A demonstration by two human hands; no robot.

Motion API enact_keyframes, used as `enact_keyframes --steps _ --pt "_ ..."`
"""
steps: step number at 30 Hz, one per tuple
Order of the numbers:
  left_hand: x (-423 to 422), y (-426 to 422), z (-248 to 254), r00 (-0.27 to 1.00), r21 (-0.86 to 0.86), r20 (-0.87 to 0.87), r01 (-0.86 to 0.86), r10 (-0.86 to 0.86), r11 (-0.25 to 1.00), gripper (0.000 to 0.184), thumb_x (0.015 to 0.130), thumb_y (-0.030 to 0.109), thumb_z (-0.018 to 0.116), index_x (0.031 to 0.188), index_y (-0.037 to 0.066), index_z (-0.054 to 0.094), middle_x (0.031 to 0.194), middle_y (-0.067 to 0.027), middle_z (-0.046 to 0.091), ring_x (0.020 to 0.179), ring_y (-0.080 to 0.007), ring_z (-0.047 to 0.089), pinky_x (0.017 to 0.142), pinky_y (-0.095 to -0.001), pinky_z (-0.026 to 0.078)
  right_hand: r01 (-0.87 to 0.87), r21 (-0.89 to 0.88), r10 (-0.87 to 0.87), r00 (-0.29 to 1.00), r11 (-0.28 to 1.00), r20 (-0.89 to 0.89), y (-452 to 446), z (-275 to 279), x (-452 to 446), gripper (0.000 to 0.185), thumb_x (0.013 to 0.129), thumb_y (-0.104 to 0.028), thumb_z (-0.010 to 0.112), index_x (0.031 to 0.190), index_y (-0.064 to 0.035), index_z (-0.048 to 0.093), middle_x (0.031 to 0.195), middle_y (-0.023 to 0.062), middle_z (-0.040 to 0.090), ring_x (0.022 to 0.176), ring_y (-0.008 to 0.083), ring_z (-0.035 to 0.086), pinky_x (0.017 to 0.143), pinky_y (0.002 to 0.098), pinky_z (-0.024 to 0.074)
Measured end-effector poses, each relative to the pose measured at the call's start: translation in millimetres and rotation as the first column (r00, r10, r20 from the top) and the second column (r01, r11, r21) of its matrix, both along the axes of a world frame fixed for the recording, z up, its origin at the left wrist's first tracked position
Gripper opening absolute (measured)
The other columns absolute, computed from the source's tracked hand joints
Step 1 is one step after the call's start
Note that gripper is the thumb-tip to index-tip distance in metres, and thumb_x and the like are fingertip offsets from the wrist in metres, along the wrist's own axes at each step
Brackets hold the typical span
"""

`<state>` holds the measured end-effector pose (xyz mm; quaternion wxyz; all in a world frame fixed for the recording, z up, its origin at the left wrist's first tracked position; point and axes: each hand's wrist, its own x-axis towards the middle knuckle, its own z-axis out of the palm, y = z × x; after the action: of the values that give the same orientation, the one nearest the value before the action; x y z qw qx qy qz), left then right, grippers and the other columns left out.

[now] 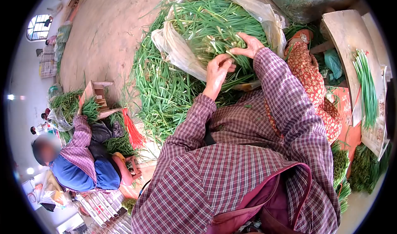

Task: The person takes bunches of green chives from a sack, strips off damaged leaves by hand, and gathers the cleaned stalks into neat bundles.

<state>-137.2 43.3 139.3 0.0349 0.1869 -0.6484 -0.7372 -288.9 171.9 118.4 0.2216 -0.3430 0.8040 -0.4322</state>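
Observation:
A large clear plastic bag (pixel 175 48), its rim rolled open, holds a heap of green chives (pixel 223 17) with pale ends. Both of my hands are over the near side of the bag. My right hand (pixel 249 46) has its thumb and fingers around a small bunch of chives (pixel 213 46), slightly blurred. Close beside its thumb, my left hand (pixel 219 72) is closed in a pinch; what lies between its fingertips is too small to make out. More loose chives (pixel 161 89) spread over the floor left of the bag.
At right, a tied chive bundle (pixel 366 89) lies on a slanted board (pixel 345 39). Stacked bundles (pixel 341 168) stand beside my right side. At left, a co-worker (pixel 84 159) sits by a wooden stand (pixel 97 95), with red ties (pixel 131 130) hanging near it.

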Motion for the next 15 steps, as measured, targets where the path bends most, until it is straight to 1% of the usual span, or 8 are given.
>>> enact_keyframes --steps 2,5,6,7,8,9,11,15 --pt "-11.3 -11.1 -13.1 1.0 0.025 0.008 0.01 -0.01 1.0 0.024 0.089 0.006 0.051 0.109 -0.007 0.057 0.096 -0.0119 0.064 0.078 -0.0172 0.064 0.07 -0.0282 0.053 -0.107 0.009 0.106 0.991 0.994 0.083 2.2 23.1 8.0 0.09 0.063 -0.052 0.078 0.132 -0.0052 0.043 0.13 0.0198 0.048 0.12 0.0318 0.047 0.103 0.0388 0.0357" --pt "-20.4 -16.8 -5.9 0.999 0.129 0.039 0.011 -0.017 0.992 0.023 0.088 0.011 0.055 0.103 -0.005 0.062 0.093 -0.0086 0.065 0.078 -0.0155 0.063 0.072 -0.0271 0.053 -0.121 0.054 0.13 0.964 0.991 -0.231 -1.0 23.4 21.3 0.105 0.054 -0.051 0.083 0.138 -0.0132 0.032 0.129 0.0153 0.047 0.123 0.0326 0.043 0.104 0.0399 0.0342" --pt "-25.2 -23.7 -6.8 0.996 0.04 0.049 0.072 -0.074 0.997 0.024 0.088 0.013 0.056 0.104 -0.004 0.062 0.094 -0.0086 0.065 0.079 -0.0149 0.063 0.072 -0.0269 0.053 -0.053 0.16 0.096 0.957 0.986 -0.274 -3.6 24.2 27.7 0.107 0.051 -0.049 0.084 0.139 -0.0181 0.03 0.13 0.013 0.046 0.124 0.0327 0.041 0.104 0.0401 0.0344" --pt "-25.3 -28.4 -7.6 0.989 -0.048 0.068 0.133 -0.13 0.99 0.025 0.088 0.015 0.058 0.104 -0.003 0.063 0.094 -0.0086 0.065 0.08 -0.0144 0.063 0.073 -0.0266 0.052 0.032 0.113 0.007 0.945 0.993 -0.327 -5.8 24.8 35.9 0.092 0.058 -0.044 0.081 0.135 -0.0213 0.036 0.125 0.0125 0.051 0.118 0.0322 0.048 0.097 0.0408 0.0404" --pt "-24.4 -29.8 -9.0 0.987 0.034 -0.007 0.162 -0.162 0.986 0.027 0.088 0.019 0.059 0.104 -0.003 0.063 0.095 -0.0083 0.065 0.081 -0.014 0.063 0.072 -0.0259 0.051 0.066 0.138 -0.025 0.96 0.988 -0.277 -7.6 27.1 39.4 0.084 0.061 -0.041 0.08 0.132 -0.022 0.038 0.121 0.0124 0.054 0.113 0.0319 0.052 0.093 0.041 0.0432" --pt "-24.4 -33.1 -3.9 0.975 0.015 0.105 0.197 -0.198 0.98 0.03 0.089 0.021 0.059 0.107 -0.003 0.062 0.095 -0.0082 0.065 0.081 -0.0144 0.063 0.073 -0.0269 0.051 0.098 0.165 -0.058 0.971 0.981 -0.232 -8.4 28.9 40.0 0.076 0.065 -0.039 0.078 0.129 -0.0227 0.041 0.117 0.0122 0.057 0.109 0.0317 0.055 0.089 0.0411 0.046" --pt "-9.3 -30.3 21.9 0.972 -0.023 0.091 0.221 -0.219 0.975 0.033 0.09 0.023 0.058 0.111 -0.002 0.06 0.096 -0.0087 0.065 0.084 -0.0152 0.063 0.076 -0.0285 0.051 0.107 0.138 -0.067 0.961 0.985 -0.267 -8.0 26.3 39.6 0.068 0.065 -0.039 0.078 0.121 -0.0173 0.047 0.107 0.0153 0.061 0.1 0.032 0.059 0.084 0.0417 0.0477" --pt "32.5 -36.8 35.1 0.984 -0.139 0.089 0.168 -0.156 0.976 0.042 0.088 0.029 0.06 0.115 -0.002 0.057 0.102 -0.0114 0.064 0.091 -0.017 0.062 0.081 -0.0296 0.05 0.221 0.092 -0.211 0.972 0.971 -0.107 3.6 23.8 29.2 0.047 0.071 -0.033 0.076 0.113 -0.0238 0.056 0.091 0.0029 0.067 0.089 0.0237 0.064 0.085 0.0384 0.0472"
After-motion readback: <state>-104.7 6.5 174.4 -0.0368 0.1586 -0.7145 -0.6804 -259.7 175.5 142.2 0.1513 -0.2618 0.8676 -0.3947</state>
